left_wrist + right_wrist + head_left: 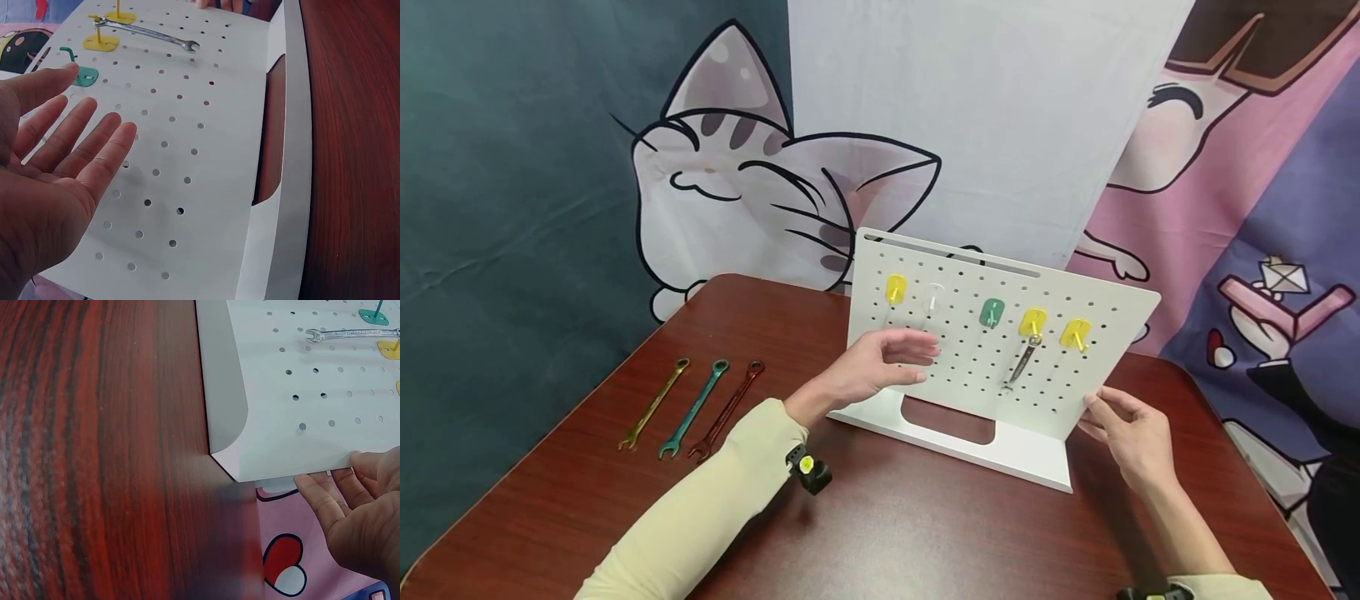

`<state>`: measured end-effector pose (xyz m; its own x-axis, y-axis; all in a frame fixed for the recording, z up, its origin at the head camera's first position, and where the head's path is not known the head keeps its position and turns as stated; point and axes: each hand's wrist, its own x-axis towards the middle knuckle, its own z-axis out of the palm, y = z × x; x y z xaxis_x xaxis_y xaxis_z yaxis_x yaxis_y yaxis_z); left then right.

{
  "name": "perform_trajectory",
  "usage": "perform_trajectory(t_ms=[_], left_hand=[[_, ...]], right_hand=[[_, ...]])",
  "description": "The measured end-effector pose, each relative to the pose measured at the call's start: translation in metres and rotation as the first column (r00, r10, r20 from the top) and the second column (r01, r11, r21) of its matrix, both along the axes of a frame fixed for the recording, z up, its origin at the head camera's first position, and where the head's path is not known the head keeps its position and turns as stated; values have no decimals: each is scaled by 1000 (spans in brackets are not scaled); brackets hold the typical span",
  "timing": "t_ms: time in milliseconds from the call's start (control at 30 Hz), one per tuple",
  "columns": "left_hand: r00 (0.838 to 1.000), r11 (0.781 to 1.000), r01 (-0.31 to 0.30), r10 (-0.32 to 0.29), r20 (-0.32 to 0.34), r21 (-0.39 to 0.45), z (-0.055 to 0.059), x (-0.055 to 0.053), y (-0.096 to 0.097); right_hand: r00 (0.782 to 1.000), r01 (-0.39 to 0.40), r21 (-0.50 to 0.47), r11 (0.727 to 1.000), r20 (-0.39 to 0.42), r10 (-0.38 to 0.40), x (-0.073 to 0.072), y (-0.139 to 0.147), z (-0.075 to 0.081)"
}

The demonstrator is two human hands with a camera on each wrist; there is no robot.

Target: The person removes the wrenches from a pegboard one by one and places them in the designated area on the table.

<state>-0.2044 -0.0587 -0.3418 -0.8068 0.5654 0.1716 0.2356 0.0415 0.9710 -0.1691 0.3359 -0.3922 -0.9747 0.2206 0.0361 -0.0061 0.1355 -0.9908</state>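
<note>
A white pegboard [955, 358] stands tilted back on its base. It carries yellow, clear and green hooks, and a silver combination wrench [1022, 365] hangs by its ring end from a yellow hook [1033, 322]. My left hand [883, 364] is held before the board's left half, fingers extended and nothing in them; the left wrist view shows its palm [56, 194]. At the board's lower right edge, my right hand [1135, 437] pinches the rim, thumb in front and fingers behind. In the right wrist view, the thumb [367, 464] touches that edge.
Left of the board, a yellow wrench [655, 406], a teal wrench [694, 408] and a red wrench [727, 412] lie side by side on the brown table [880, 533]. Printed cloth [1000, 108] hangs behind the table.
</note>
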Motion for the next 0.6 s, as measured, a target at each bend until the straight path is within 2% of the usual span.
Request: perform_trajectory(t_ms=[267,600], left_hand=[[1000,1000,-4,4,-5,-28,2,0,4],[1000,999,8,-8,-17,-47,2,0,10]], right_hand=[[1000,-12,-17,1000,-12,12,0,1,0],[1000,-7,34,999,11,7,0,0,1]])
